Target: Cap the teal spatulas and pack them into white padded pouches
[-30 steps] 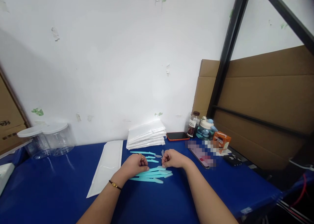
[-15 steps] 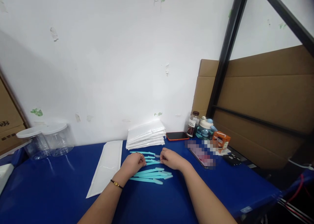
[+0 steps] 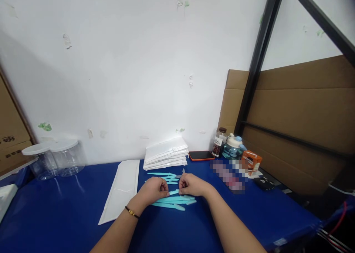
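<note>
Between my two hands is a turquoise eyebrow razor [image 3: 174,192]. My left hand [image 3: 155,189] pinches its handle side, and the fingers of my right hand [image 3: 191,184] close on its other end. Small greyish pieces [image 3: 182,173] show just beyond my right knuckles; I cannot make out whether the hand touches them. Nearer to me lie several more turquoise eyebrow razors [image 3: 174,200], roughly side by side. Another group of razors [image 3: 163,174] lies beyond my hands, partly covered by my left hand.
A flat white padded envelope [image 3: 122,190] lies left of my hands, and a stack of them [image 3: 165,155] stands by the wall. Right are a phone [image 3: 201,156], a brown-capped bottle [image 3: 219,142], a water bottle [image 3: 233,147] and an orange box [image 3: 251,162]. Clear jars [image 3: 68,159] stand far left.
Both hands have come nearer to me, from the far razors to the near group. My fingers now hold a razor from there, and the greyish pieces show more plainly beyond my right hand.
</note>
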`<action>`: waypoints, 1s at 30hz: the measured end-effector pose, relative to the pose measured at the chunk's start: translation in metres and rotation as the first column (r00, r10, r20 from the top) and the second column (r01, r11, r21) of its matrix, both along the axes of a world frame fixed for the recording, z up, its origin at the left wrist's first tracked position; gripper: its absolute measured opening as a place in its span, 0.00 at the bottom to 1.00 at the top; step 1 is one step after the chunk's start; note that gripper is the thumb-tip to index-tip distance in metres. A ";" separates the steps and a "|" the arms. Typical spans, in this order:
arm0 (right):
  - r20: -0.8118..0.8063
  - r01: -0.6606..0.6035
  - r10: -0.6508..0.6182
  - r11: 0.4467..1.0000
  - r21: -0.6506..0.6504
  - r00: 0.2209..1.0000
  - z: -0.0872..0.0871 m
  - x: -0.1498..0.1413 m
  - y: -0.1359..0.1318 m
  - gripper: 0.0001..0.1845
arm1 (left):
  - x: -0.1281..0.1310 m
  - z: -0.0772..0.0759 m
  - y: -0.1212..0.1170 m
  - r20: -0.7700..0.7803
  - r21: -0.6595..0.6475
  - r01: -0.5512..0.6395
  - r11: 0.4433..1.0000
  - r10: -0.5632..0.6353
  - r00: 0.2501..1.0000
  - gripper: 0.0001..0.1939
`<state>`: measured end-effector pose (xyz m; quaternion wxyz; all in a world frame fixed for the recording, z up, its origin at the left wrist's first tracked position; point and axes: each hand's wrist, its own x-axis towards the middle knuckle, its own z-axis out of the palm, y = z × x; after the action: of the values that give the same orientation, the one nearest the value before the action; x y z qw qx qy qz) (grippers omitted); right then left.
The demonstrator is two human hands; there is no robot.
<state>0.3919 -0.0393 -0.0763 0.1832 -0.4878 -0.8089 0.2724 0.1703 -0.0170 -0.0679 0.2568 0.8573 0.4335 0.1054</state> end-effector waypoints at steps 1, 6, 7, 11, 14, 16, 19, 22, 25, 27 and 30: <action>0.002 -0.003 0.003 1.000 0.013 1.000 -0.001 0.000 0.001 0.07 | 0.001 -0.002 0.001 -0.010 -0.017 -0.010 1.000 0.009 1.000 0.13; -0.002 0.078 -0.078 0.996 0.040 0.997 -0.003 0.015 0.008 0.03 | -0.004 -0.003 0.011 -0.026 0.037 -0.095 0.995 0.096 0.995 0.09; -0.012 0.122 -0.121 0.992 0.039 0.993 -0.003 0.020 0.009 0.02 | -0.007 -0.001 0.013 -0.023 0.052 -0.116 0.992 0.117 0.993 0.08; -0.064 0.265 -0.261 0.961 0.074 0.963 0.005 0.032 0.008 0.05 | -0.014 0.007 0.013 0.023 0.156 -0.185 0.970 0.183 0.983 0.09; -0.059 0.174 -0.174 0.985 -0.006 0.983 0.014 0.033 0.002 0.09 | -0.012 0.010 0.006 0.061 0.160 -0.113 0.981 0.104 0.993 0.12; -0.015 0.038 -0.041 0.990 -0.138 0.999 0.017 0.031 -0.002 0.10 | -0.008 0.007 0.001 0.063 0.030 -0.008 1.000 0.006 0.998 0.15; 0.041 -0.054 0.065 0.972 -0.229 0.997 0.014 0.026 -0.004 0.12 | -0.003 0.000 -0.002 0.055 -0.115 0.071 0.991 -0.065 0.996 0.17; 0.048 -0.030 0.036 0.991 -0.134 0.998 0.007 0.020 -0.003 0.08 | -0.002 -0.005 -0.001 0.039 -0.110 0.055 0.992 -0.051 0.998 0.15; 0.019 -0.001 0.001 1.000 0.018 1.000 0.003 0.012 -0.001 0.05 | -0.001 -0.005 -0.001 0.017 -0.064 0.004 0.998 -0.003 1.000 0.17; -0.004 -0.003 0.003 0.997 0.073 1.000 0.003 0.007 0.000 0.04 | 0.000 -0.003 -0.001 -0.021 -0.025 -0.036 0.999 0.036 0.999 0.17; -0.025 0.007 -0.005 0.997 0.080 1.000 0.002 0.005 0.002 0.04 | 0.003 0.002 -0.002 -0.069 0.090 -0.060 0.994 0.066 0.995 0.14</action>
<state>0.3970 -0.0370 -0.0746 0.2136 -0.4791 -0.8153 0.2452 0.1733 -0.0193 -0.0663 0.1998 0.8570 0.4641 0.1016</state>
